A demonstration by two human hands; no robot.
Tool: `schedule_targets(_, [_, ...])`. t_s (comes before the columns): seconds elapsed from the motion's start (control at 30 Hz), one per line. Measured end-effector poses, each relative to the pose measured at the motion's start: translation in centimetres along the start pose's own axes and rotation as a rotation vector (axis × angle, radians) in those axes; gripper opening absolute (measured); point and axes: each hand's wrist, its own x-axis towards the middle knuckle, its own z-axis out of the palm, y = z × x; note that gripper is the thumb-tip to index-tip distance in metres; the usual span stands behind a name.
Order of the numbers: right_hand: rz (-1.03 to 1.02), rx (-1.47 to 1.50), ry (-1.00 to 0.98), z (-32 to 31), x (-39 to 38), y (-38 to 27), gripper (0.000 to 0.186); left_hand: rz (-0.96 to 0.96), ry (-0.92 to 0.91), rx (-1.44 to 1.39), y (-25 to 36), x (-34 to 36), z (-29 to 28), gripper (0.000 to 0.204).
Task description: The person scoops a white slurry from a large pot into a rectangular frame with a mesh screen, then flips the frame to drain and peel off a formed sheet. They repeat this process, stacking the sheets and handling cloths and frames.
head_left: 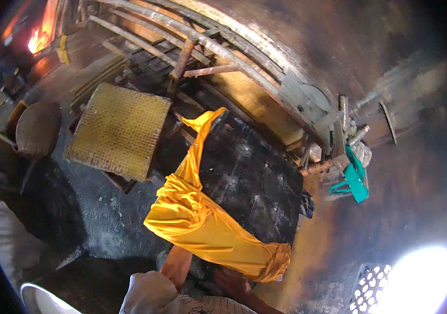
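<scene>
- Nearest to the camera, a pale sleeve (149,291) fills the near edge, with the bare left forearm (177,267) reaching from it toward the cloth.
- The left hand is covered by the cloth, so I cannot tell whether it grasps it or lies loose beneath.
- Dim in shadow, the right hand (232,282) is just beside the near edge of the cloth; I cannot tell whether its fingers are clenched or released.
- The yellow cloth (210,238) is in the middle of the scene, gathered into folds on its left, with a wide part spreading to the right and a narrow twisted strip running to the far side.
- Beyond it and to its right is a dark, scuffed surface (252,172).
- To the far left of the cloth is a square stool (118,131) with a woven, yellowish top.
- Farther left is a brown, rounded board (38,128).
- On the far side, long poles (145,44) run above the dark surface.
- To the right, a green cloth (357,183) hangs.
- At the near right, bright light shows beside a pierced screen (368,290).
</scene>
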Motion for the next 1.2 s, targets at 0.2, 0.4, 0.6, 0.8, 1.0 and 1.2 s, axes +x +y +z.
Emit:
schedule_targets(0.2, [0.766, 0.976, 0.683, 9.3, 2.3, -2.0, 0.040, -0.041, 0.004, 0.048, 1.3, -0.6, 1.2, 0.042])
schedule_targets(0.4, [0.394, 2.102, 0.863, 13.0, 1.0, -2.5, 0.040, 0.396, 0.106, 0.312, 13.1, -2.4, -5.9, 0.050])
schedule_targets(0.6, [0.239, 1.798, 0.899, 10.0, -9.8, 2.8, 0.047, 1.073, 0.316, 1.699, 19.6, -3.0, 8.1, 0.067])
schedule_targets(0.8, [0.912, 0.245, 0.792, 11.3, -10.6, 9.1, 0.068, 0.594, 0.029, 2.929, 12.3, -1.6, 13.0, 0.083])
schedule_targets(1.0, [0.847, 0.766, 0.992, 20.5, -4.1, 0.5, 0.014, 0.542, 0.244, 3.098, 20.3, -9.9, 6.5, 0.041])
schedule_targets(1.2, [0.568, 1.097, 0.975, 15.1, -0.6, -6.6, 0.011, 0.241, 0.826, 2.693, 26.2, -10.2, -2.3, 0.041])
